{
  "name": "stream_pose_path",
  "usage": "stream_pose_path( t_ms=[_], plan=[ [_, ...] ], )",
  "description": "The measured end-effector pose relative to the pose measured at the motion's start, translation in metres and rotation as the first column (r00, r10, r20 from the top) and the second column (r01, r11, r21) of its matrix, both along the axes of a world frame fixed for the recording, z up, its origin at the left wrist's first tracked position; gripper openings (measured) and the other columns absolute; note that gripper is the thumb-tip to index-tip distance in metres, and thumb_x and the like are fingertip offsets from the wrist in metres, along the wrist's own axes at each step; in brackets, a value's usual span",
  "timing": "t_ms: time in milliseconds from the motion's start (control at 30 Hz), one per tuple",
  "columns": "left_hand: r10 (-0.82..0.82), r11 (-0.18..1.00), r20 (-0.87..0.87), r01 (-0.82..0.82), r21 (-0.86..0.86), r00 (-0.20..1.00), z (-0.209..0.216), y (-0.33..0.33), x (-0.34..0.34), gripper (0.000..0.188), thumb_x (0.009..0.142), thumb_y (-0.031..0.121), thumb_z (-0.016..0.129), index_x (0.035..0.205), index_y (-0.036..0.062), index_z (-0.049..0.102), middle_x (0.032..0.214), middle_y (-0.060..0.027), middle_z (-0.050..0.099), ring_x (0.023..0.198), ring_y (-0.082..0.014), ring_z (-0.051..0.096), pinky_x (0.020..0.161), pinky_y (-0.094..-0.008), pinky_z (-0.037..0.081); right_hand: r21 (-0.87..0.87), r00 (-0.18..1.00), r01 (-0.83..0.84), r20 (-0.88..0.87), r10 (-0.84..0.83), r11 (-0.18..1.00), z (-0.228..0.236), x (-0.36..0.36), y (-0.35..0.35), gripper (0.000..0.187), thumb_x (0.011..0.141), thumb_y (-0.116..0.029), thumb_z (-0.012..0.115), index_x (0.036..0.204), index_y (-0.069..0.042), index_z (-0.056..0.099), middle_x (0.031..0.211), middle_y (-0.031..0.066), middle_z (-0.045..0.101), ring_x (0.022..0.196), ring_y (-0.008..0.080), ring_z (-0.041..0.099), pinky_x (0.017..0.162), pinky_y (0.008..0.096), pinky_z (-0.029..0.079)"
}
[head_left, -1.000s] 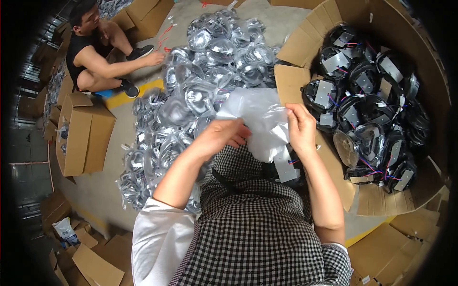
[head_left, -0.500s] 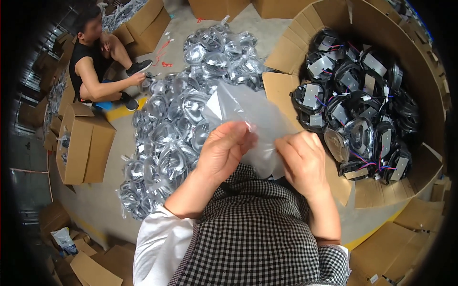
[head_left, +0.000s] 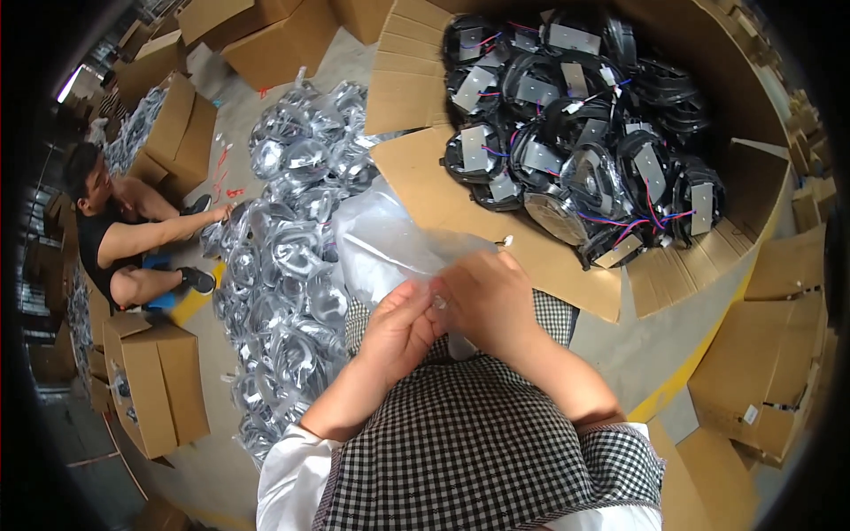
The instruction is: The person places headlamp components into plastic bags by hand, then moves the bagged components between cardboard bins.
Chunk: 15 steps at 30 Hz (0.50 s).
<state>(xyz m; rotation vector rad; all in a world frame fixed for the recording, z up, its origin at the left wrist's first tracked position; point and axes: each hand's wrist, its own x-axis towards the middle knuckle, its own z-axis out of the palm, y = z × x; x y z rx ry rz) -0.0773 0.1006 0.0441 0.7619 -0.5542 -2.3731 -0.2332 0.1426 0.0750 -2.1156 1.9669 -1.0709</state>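
Note:
A clear plastic bag (head_left: 381,243) spreads out in front of me, its edge gathered between my two hands. My left hand (head_left: 403,323) pinches the bag's near edge with thumb and fingers. Right beside it, my right hand (head_left: 491,296) is closed on the bag too, somewhat blurred, with its fingertips partly hidden. The bag looks flat, with nothing plainly inside it. Ahead and to the right, a large cardboard box (head_left: 531,239) holds many black round parts (head_left: 589,177) with metal plates and red and blue wires.
Many plastic-wrapped parts (head_left: 292,257) lie heaped on the floor to the left. Beyond them a person (head_left: 115,230) sits low, one arm reaching to the heap. Cardboard boxes stand at left (head_left: 164,380), far left (head_left: 274,44) and right (head_left: 761,354).
My hands have come together, the right one moving left toward the left hand. The view has turned right, toward the large box. The seated person's arm reaches to the heap.

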Motion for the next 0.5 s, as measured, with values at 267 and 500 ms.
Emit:
stream_pose_path(
  t_ms=[267,500],
  plan=[
    [0.209,0.97,-0.574,-0.241,0.021,0.791,0.041,-0.05,0.057,0.019,0.101,0.025,0.04,0.103,0.0097,0.052,0.071,0.0001,0.048,0.05,-0.0095,0.039,0.049,-0.0246,0.038,0.491,0.891,0.445,-0.163,-0.423,0.749,-0.047,-0.094,0.019,0.023,0.083,-0.026,0.066,0.084,-0.003,0.066,0.08,0.0132,0.066,0.079,0.0306,0.065,0.074,0.0435,0.05],
    [-0.243,0.545,0.262,0.355,-0.759,0.934,0.073,-0.053,-0.01,0.017,0.089,0.009,0.061,0.102,0.0086,0.051,0.076,-0.003,0.05,0.058,-0.0091,0.044,0.055,-0.025,0.039,0.121,0.984,-0.126,0.14,0.109,0.985,0.024,-0.063,-0.008,0.063,0.074,-0.016,0.073,0.131,-0.005,0.048,0.119,0.0132,0.059,0.115,0.0289,0.053,0.098,0.0411,0.041]
  ],
)
